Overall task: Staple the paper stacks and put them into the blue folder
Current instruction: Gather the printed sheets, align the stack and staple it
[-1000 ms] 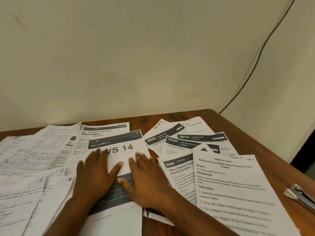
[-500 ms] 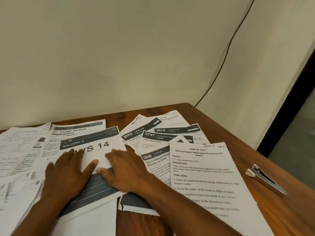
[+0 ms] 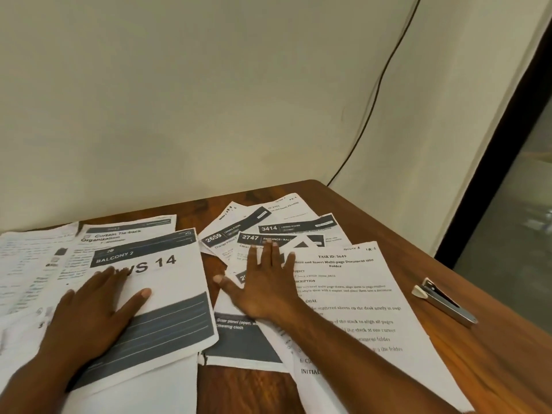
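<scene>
Right hand (image 3: 263,289) just slid off the WS 14 sheet (image 3: 167,282) onto the scattered pages (image 3: 268,231), flat; left hand (image 3: 98,306) stays flat. Probably gathering; stapler (image 3: 445,303) untouched off right.

I have one view only, the head camera, so nothing overlaps with a second one. It sits above and behind the hands, looking forward and down across the counter (image 3: 493,369) toward the wall (image 3: 209,100). It is close: both forearms enter from the bottom edge, and the fingers (image 3: 270,255) of the right hand lie near mid-frame. Past the fingertips the wide lens takes in the far counter edge and the wall corner; right of them, a dark doorway (image 3: 507,174).
</scene>
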`<state>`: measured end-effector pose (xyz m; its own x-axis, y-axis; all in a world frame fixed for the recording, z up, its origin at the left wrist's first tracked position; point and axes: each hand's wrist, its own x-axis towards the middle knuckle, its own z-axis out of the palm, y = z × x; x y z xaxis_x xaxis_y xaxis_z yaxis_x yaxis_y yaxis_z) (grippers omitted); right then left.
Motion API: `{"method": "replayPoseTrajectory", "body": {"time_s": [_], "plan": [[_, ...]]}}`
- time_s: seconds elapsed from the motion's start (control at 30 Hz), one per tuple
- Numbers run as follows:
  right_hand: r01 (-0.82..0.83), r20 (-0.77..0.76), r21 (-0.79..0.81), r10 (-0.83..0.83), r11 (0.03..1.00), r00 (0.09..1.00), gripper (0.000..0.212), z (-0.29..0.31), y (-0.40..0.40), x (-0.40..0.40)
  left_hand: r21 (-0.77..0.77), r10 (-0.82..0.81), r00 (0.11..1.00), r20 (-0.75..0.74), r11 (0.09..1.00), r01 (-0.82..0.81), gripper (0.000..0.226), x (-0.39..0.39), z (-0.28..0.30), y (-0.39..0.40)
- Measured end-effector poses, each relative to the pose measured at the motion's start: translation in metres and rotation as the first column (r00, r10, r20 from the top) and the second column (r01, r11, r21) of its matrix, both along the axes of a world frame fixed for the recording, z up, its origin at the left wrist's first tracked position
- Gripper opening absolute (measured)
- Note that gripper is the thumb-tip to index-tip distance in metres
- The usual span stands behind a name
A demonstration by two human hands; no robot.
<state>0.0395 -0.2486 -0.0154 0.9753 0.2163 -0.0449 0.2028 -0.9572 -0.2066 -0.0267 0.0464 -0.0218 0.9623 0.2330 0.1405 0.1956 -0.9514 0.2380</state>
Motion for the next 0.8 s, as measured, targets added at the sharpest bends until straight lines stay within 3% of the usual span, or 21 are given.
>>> {"method": "replayPoseTrajectory", "body": {"time_s": [0.17,0.33,0.4,0.57,0.63,0.7,0.8], "plan": [[-0.018,0.039,-0.003,0.018,1.0,0.999,0.114,-0.002,0.018,-0.001,-0.02,0.021,1.0,0.005,1.0,-0.021,0.107,-0.012,0.0,0.026],[-0.039,0.067,0.032,0.037,0.999,0.997,0.108,0.0,0.029,-0.004,0.146,0.07,0.997,-0.037,0.987,-0.064,0.072,-0.009,0.014,-0.001],[-0.048,0.062,0.095,0.042,0.994,0.997,0.098,0.003,0.03,-0.003,0.181,-0.026,1.0,0.012,0.983,0.024,0.065,-0.005,0.023,-0.034],[-0.063,0.087,0.488,0.023,0.87,0.996,0.053,0.021,0.011,0.003,0.031,-0.358,0.934,0.013,0.934,0.357,0.067,0.003,0.028,-0.136],[-0.072,0.132,0.454,0.012,0.888,0.991,0.052,0.031,-0.011,0.005,0.043,-0.408,0.912,-0.031,0.911,0.409,0.077,0.009,0.023,-0.164],[-0.045,0.18,0.323,-0.014,0.945,0.984,0.052,0.038,-0.039,0.009,0.069,-0.406,0.912,-0.057,0.91,0.409,0.094,0.014,0.019,-0.181],[0.102,0.195,0.189,-0.139,0.977,0.971,0.054,0.042,-0.086,0.016,0.063,-0.377,0.922,-0.091,0.922,0.383,0.095,0.023,0.014,-0.192]]}}
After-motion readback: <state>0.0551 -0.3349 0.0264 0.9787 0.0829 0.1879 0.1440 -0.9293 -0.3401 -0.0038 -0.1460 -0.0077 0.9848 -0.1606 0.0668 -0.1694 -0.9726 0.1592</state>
